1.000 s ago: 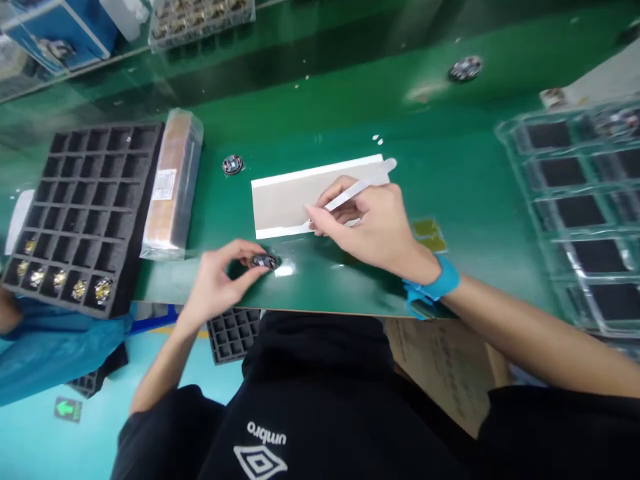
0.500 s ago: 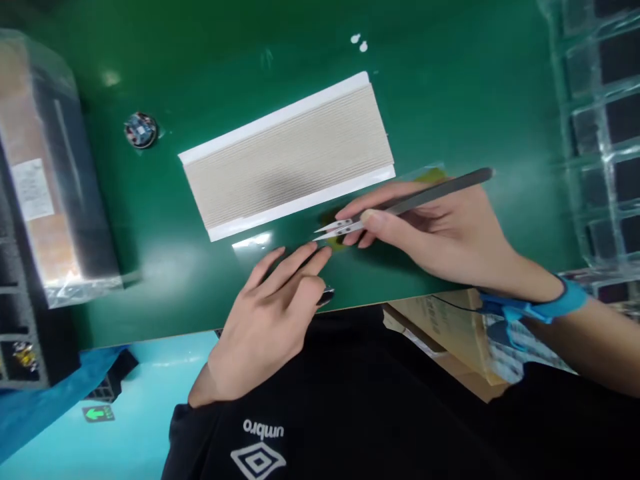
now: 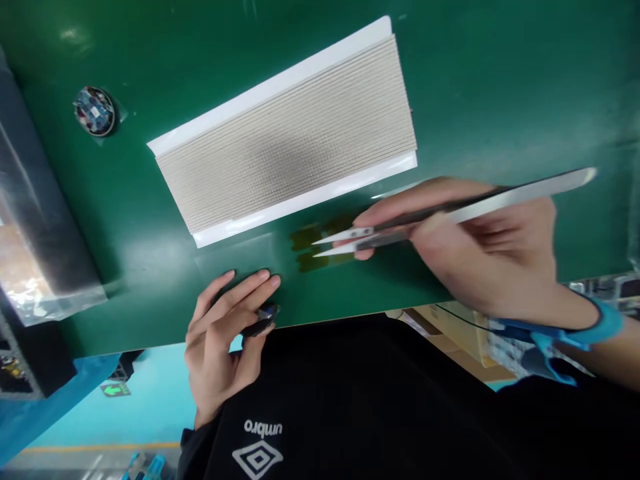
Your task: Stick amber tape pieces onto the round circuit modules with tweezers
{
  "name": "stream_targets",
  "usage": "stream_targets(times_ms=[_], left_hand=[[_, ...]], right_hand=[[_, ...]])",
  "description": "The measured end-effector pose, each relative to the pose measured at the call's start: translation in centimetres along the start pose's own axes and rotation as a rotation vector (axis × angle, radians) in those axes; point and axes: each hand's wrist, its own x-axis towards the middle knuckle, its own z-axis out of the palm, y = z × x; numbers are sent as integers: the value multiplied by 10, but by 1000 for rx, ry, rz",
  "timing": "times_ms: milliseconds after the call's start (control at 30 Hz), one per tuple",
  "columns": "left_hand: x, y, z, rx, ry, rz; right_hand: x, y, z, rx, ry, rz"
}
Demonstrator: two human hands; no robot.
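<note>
Fingers [image 3: 235,293] of the left hand [image 3: 220,340] curl at the near table edge, low and left of centre, pinching a small dark round part [image 3: 261,319] that shows only as a sliver between thumb and fingertips, so its face is hidden. Half a second ago that hand lay flatter and farther right, close under the tool tips; it has since drawn back toward the body with the part kept in its grip. To the right, the right hand [image 3: 495,253] grasps a pair of metal tweezers [image 3: 450,213], whose points [image 3: 325,243] hang slightly apart over a patch of yellowish film [image 3: 310,250] on the green table [image 3: 475,80]. The tips have slid left onto that patch, so the work now seems centred on the film. Whether the points touch or hold anything cannot be made out. Farther up lies a ribbed grey sheet on white backing [image 3: 285,133], and at the upper left a second round part [image 3: 95,111]. A wrapped bundle [image 3: 35,233] at the left edge is cut off.
</note>
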Motion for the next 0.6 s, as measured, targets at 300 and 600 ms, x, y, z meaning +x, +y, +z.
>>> stream_targets(times_ms=[300,600], left_hand=[[25,19,31,128,-127,143],[25,10,32,1,-134,76]], right_hand=[[14,-3,-23,-441,-52,-66],[11,-7,-27,-617,-140,-60]])
